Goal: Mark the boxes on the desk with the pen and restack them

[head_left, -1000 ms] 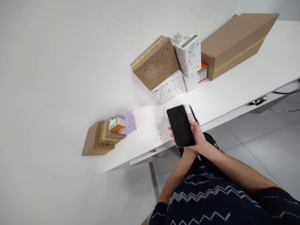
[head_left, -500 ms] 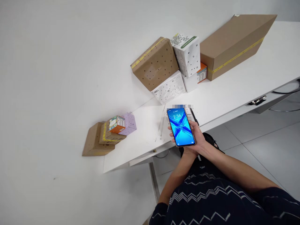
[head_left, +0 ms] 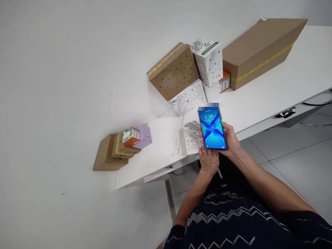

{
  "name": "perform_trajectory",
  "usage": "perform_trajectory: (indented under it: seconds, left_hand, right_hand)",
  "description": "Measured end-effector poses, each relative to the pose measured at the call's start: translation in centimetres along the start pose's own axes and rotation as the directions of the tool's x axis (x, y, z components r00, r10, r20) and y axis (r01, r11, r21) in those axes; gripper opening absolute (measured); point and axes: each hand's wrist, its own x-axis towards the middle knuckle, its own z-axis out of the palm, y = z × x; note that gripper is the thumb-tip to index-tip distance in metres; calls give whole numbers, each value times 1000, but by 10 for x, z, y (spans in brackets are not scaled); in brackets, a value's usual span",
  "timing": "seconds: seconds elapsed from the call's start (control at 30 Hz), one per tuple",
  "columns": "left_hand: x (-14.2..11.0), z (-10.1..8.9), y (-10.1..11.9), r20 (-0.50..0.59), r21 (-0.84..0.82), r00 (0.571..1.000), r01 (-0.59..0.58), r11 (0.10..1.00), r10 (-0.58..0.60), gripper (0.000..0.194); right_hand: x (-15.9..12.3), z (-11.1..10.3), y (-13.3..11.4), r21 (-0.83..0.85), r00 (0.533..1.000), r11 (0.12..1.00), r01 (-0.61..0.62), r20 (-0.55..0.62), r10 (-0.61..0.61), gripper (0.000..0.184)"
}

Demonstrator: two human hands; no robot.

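My right hand (head_left: 232, 140) grips a smartphone (head_left: 213, 128) from its right side and underneath, with fingertips showing along the left edge. The phone's lit screen is blue and reads 2:36. Just below its lower edge is my left hand (head_left: 209, 160), its fingers bent and their tips hidden by the phone, so what they hold cannot be made out. Beneath and left of the phone, a white printed box (head_left: 191, 140) lies at the table's front edge, partly covered.
A spotted brown box (head_left: 173, 72) rests on another white box (head_left: 188, 98). Beside them stand a white "Super Meal" box (head_left: 209, 64), an orange box (head_left: 224, 82) and a long brown carton (head_left: 259, 55). Brown boxes (head_left: 106, 154), a small orange box (head_left: 131, 136) and a purple box (head_left: 144, 136) cluster left.
The phone has moved right and slightly away from me in my right hand, uncovering more of the white box. My left hand has come out from below the phone into fuller view.
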Motion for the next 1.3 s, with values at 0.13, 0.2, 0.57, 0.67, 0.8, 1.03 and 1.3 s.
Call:
perform_trajectory:
  seconds: [0.13,0.2,0.57,0.67,0.8,1.03,1.3]
  left_hand:
    - [-7,-16,-21,-80,69,997,12,998,-7,43]
    - [-9,-21,-38,-62,61,997,58,996,-54,44]
    - [14,-43,-107,120,-68,969,224,972,-215,50]
    - [25,-39,-120,91,-13,958,275,961,-273,46]
    - [41,-31,-153,60,77,939,334,940,-338,44]
    - [72,-28,-228,80,90,852,510,855,-517,45]
    - [146,-47,-250,143,-326,734,669,668,-664,47]
  right_hand:
    - [11,-43,-33,-693,828,700,170,-284,-483,52]
    - [18,-68,-46,-930,726,367,32,-231,-648,55]
    - [51,-117,-51,-801,709,-441,-405,30,-704,46]
    - [57,-120,-49,-788,723,-450,-419,10,-690,45]
    - [64,-126,-48,-820,709,-398,-411,-14,-705,44]
    - [67,-126,-45,-842,662,-406,-355,80,-745,40]
    - [66,-113,-6,-927,621,-314,207,372,-690,28]
